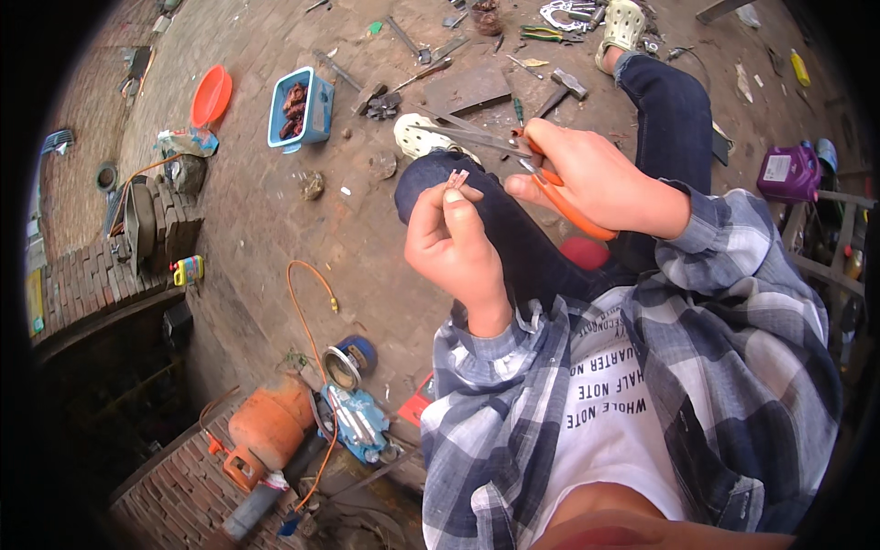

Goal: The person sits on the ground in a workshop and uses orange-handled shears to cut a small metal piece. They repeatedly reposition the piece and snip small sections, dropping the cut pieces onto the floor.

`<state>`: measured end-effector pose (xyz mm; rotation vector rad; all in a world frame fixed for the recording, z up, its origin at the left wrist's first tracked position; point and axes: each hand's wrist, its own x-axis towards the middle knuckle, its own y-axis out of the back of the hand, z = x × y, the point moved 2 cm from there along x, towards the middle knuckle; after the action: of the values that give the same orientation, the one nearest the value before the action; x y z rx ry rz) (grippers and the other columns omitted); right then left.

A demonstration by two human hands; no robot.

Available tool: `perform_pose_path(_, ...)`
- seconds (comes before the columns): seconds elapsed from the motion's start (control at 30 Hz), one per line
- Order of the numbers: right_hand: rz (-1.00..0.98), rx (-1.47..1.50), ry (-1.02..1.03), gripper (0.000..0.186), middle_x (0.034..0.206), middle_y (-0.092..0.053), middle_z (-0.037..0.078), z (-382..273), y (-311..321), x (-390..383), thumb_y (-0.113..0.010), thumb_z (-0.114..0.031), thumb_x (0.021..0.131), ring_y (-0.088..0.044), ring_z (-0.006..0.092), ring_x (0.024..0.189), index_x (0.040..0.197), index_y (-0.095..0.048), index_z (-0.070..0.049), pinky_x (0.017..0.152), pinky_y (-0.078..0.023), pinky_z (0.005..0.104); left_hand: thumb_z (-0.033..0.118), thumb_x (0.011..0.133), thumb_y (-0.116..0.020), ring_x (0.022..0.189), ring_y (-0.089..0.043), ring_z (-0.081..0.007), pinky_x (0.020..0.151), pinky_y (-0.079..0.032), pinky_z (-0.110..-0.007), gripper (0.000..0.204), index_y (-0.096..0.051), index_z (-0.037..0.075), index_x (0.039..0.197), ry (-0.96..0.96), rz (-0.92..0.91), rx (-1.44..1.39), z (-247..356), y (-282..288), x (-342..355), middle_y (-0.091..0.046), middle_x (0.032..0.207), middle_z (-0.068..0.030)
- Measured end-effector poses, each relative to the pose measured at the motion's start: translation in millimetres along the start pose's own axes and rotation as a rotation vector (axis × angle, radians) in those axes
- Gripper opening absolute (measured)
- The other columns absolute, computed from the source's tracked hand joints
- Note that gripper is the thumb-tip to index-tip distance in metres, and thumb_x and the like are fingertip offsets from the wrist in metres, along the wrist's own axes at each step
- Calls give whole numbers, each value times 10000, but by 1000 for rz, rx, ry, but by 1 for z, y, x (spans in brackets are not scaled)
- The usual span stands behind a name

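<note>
My left hand [456, 240] is closed in a pinch, thumb against fingers. A small pinkish-red scrap [458, 178] sticks up from its fingertips; what it is made of I cannot make out. In my right hand [600, 174] is a pair of scissors [579, 213] with orange handles, the fingers wrapped around them. Their long grey blades stretch left, spread apart, above my left knee. A gap separates the blades from the pinched scrap.
On the brown ground beyond my knees lie a hammer [569, 84], a flat metal plate [468, 89] and pliers [548, 34]. A blue basket [331, 108] with dark reddish pieces stands left, beside an orange basin [212, 95]. An orange gas cylinder [271, 423] lies lower left; a purple jug [789, 173] stands right.
</note>
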<state>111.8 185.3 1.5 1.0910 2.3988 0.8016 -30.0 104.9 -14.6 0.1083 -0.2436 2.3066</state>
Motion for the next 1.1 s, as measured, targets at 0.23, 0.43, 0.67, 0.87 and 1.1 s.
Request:
perform_pose_path(0.23,118,-239,205,616,1031,-584,192,-7,4,-10,-712,-466,780,-595,360,963,1082,-515,33,772,-503,413,81,898,-534,568,-439,-43,512,-319,-202,167,-617,-43,823,13,0,33,4,-2,1,-583,713,-11)
perform_pose_path(0.43,167,-305,247,639,994,-571,186,-10,4,-8,-722,-454,764,-594,353,933,1104,-509,43,782,-508,412,15,881,-541,748,-555,-85,669,-440,-219,148,-645,-82,923,35,1,64,8,0,-2,-628,825,-25)
perform_pose_path(0.67,139,-321,218,653,1010,-567,180,-12,2,-8,-690,-485,785,-597,338,941,1110,-511,53,788,-511,399,-6,842,-546,741,-551,-85,654,-434,-219,161,-649,-91,933,-3,16,148,10,-1,-3,-624,841,-41)
perform_pose_path(0.87,152,-354,247,662,996,-578,181,-9,0,-8,-660,-503,807,-603,332,934,1124,-513,58,787,-514,394,-20,822,-539,742,-553,-94,649,-433,-224,158,-646,-89,915,-85,11,142,7,-1,-2,-615,851,-48)
perform_pose_path(1.1,161,-293,229,564,886,-589,205,-4,-7,-7,-705,-423,795,-603,385,835,1017,-471,40,706,-503,433,-30,819,-541,742,-554,-96,645,-431,-223,151,-645,-85,913,-55,23,137,11,-3,-3,-615,848,-45)
